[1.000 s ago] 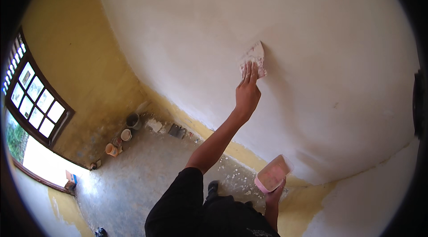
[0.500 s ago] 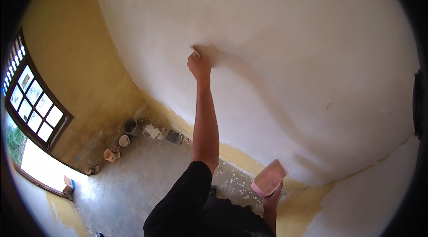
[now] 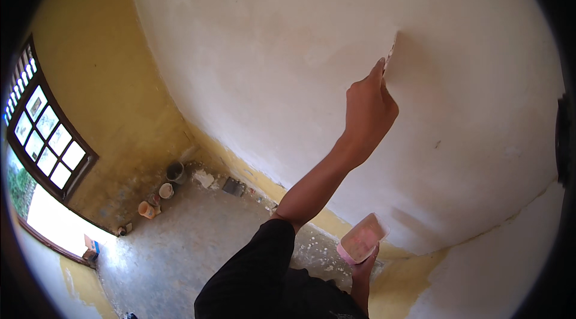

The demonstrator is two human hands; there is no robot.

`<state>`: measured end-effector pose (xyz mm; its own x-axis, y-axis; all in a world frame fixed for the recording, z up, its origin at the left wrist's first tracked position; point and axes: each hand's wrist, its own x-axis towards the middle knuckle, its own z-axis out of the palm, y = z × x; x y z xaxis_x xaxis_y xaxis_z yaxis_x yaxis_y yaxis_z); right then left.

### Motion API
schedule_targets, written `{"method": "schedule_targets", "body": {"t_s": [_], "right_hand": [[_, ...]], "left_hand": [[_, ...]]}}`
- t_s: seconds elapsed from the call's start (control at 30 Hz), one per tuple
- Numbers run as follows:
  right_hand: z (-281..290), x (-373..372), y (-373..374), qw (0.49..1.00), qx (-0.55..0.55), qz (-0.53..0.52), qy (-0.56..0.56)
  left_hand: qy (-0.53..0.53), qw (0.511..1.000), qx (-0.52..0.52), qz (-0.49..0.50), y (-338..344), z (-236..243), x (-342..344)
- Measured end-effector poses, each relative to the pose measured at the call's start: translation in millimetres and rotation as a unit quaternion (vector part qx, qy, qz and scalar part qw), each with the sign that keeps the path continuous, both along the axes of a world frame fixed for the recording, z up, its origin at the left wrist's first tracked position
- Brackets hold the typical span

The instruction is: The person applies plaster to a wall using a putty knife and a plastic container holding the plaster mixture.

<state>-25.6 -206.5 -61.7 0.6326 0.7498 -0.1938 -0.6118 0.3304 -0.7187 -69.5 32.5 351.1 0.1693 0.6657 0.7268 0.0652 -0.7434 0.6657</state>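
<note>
My left hand (image 3: 372, 106) is closed on a putty-smeared scraper (image 3: 392, 46), reaching out to the white, patchily shaded wall (image 3: 270, 49); the blade is seen almost edge-on, at the wall's surface. Low on the right, my right hand (image 3: 364, 266) holds a pink rectangular plastic tub (image 3: 363, 236) by its bottom end, tilted, with pinkish paste inside.
At left a yellow wall (image 3: 96, 79) has a dark-framed window (image 3: 48, 136) and bright opening. Buckets (image 3: 174, 172), small containers (image 3: 147, 209), a dark flat piece (image 3: 234, 187) and a box (image 3: 91, 250) stand or lie along the speckled concrete floor (image 3: 174, 259).
My left hand swung left with the scraper half a second ago, and is now farther right and higher than in both earlier frames. My right hand and tub have barely moved.
</note>
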Motion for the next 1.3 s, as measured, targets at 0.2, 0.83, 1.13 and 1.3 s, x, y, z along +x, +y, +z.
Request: {"method": "schedule_targets", "body": {"t_s": [0.2, 0.83, 1.13, 1.3], "right_hand": [[-9, 4, -8, 0.999, 0.012, -0.004, 0.032], [-9, 0, 5, 0.999, 0.011, 0.002, 0.052], [-22, -2, -6, 1.0, 0.003, -0.001, 0.006], [1, -7, -1, 0.997, -0.016, 0.011, 0.072]], "left_hand": [[-0.089, 0.975, 0.092, 0.183, 73, -8, -20], [-0.107, 0.929, -0.089, 0.344, 179, -105, -132], [-0.04, 0.946, -0.01, 0.323, 148, -19, -48], [-0.01, 0.979, 0.011, 0.204, 59, 15, -8]]}}
